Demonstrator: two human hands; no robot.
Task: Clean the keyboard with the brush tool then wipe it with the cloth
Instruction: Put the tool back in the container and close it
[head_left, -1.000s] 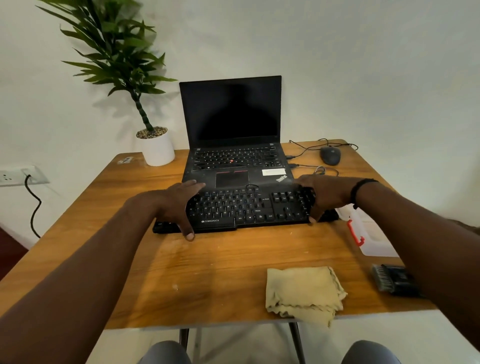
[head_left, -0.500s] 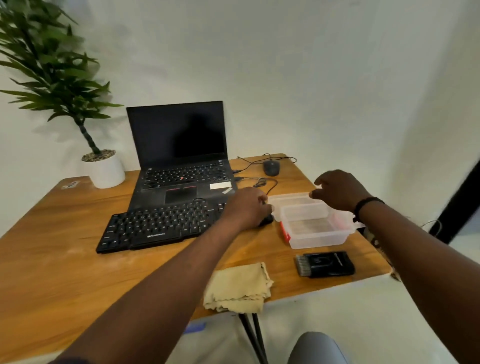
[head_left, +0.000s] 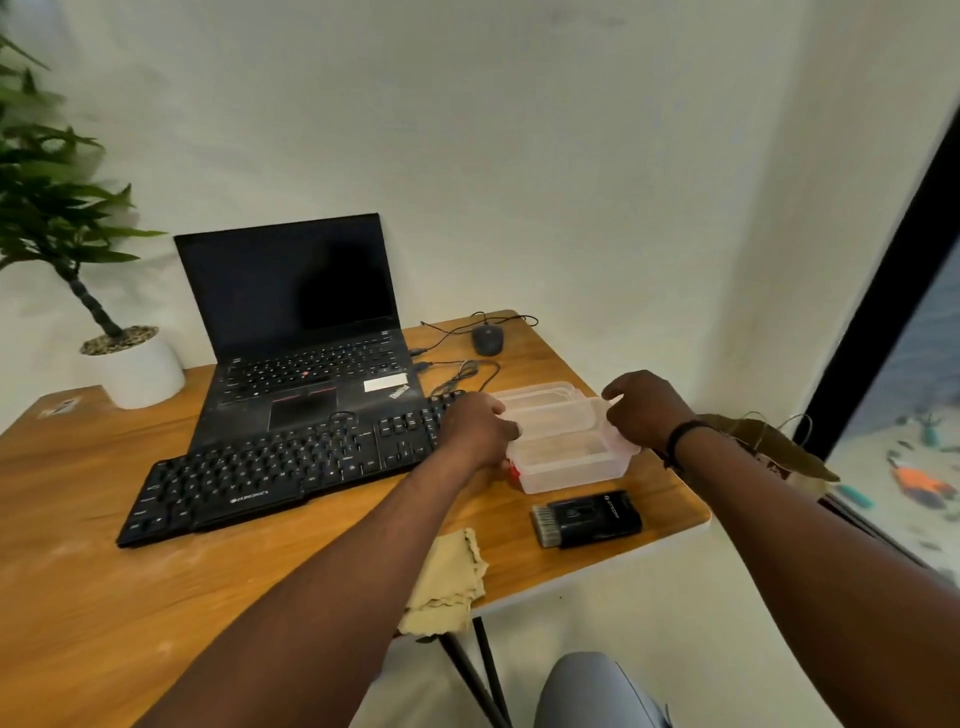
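Observation:
A black keyboard (head_left: 270, 473) lies on the wooden table (head_left: 130, 613), its far edge over the front of an open black laptop (head_left: 306, 338). The black brush tool (head_left: 587, 518) lies near the table's right edge, bristles to the left. A yellow cloth (head_left: 447, 582) hangs partly over the near edge. A clear plastic container (head_left: 569, 444) with a red clasp stands right of the keyboard. My left hand (head_left: 480, 428) grips its left side. My right hand (head_left: 647, 408) grips its right rim.
A white pot with a green plant (head_left: 132, 366) stands at the back left. A dark mouse (head_left: 487, 339) and its cables lie behind the container. A brown paper bag (head_left: 769, 441) sits off the table's right edge. My knee (head_left: 597, 691) shows below.
Both hands have left the keyboard and moved right to the plastic container, which they now hold. My head has turned to the right.

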